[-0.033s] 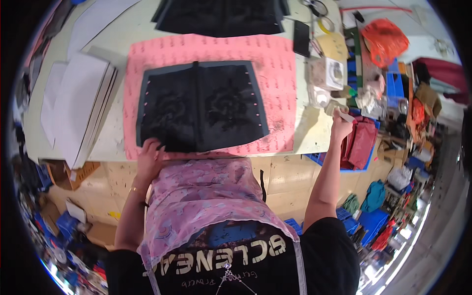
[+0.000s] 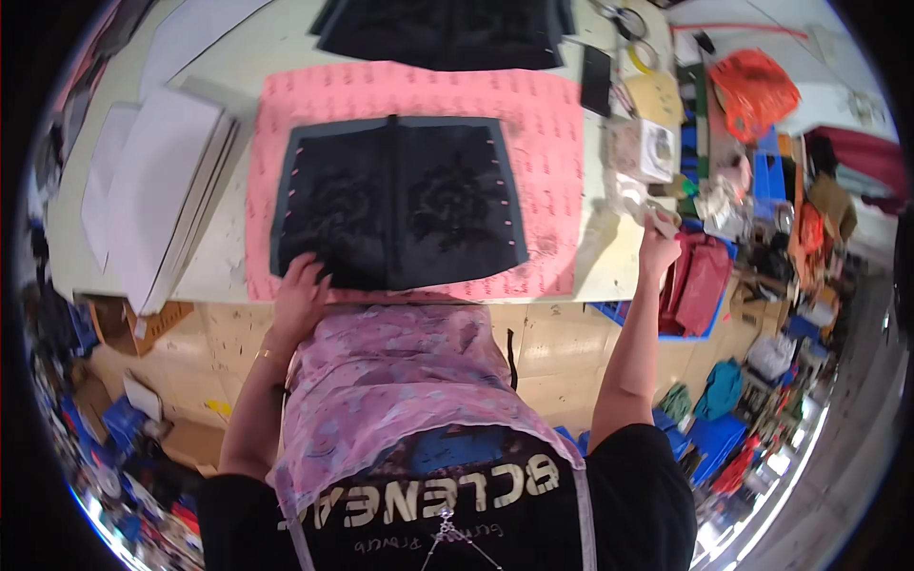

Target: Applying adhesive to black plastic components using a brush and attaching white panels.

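Observation:
A black fabric panel [image 2: 357, 209] with a raised dark pattern on each half and a strip down its middle lies flat on a pink printed sheet [image 2: 550, 219]. Small pale marks run along both its sides. My left hand [image 2: 303, 288] rests on the panel's near left corner, fingers extended and slightly apart. Off to the right, at the table's edge, my right hand [image 2: 659, 249] is closed round a small pale tool [image 2: 665, 226] whose kind I cannot make out. Just beyond it stands a clear jar [image 2: 625, 195], next to a whitish box [image 2: 643, 149].
More black panels [image 2: 438, 36] lie at the far edge. White boards [image 2: 157, 190] are stacked at left. Far right are a phone [image 2: 596, 81], tape roll [image 2: 644, 55] and scissors [image 2: 628, 21]. A blue crate with dark red pieces [image 2: 700, 285] sits beside the table.
The whole view has shifted slightly, so the table's things appear a little farther right. My right hand has moved slightly left and nearer. My left hand stays at the panel's corner.

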Tool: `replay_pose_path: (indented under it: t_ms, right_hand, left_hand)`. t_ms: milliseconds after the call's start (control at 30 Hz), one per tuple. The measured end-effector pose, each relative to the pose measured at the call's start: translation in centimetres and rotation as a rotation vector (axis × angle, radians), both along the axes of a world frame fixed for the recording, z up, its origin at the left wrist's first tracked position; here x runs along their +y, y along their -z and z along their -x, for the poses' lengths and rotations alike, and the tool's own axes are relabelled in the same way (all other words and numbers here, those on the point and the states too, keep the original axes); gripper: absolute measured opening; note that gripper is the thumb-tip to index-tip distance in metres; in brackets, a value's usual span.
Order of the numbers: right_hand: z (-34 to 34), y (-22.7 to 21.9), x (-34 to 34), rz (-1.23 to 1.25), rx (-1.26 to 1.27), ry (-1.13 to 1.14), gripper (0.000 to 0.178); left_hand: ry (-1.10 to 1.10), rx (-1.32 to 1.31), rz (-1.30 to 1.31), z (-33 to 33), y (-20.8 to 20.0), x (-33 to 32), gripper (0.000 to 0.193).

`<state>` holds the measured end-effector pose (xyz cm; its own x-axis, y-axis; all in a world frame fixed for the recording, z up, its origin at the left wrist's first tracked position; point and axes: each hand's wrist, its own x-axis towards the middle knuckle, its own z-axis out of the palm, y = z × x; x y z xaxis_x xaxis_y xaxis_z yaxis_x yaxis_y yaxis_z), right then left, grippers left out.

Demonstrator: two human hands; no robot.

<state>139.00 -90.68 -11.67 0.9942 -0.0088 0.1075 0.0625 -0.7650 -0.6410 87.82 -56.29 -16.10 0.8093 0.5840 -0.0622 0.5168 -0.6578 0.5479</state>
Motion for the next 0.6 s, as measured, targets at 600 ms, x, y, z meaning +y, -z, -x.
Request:
replay_pose_path:
  t_ms: [600]
  right_hand:
    - [37.7,2.2,39.3,-0.147,0.681,-1.841,0.019]
  left_hand:
    - [0.101,0.311,-0.210,0.5,4.7,0.6,0.071]
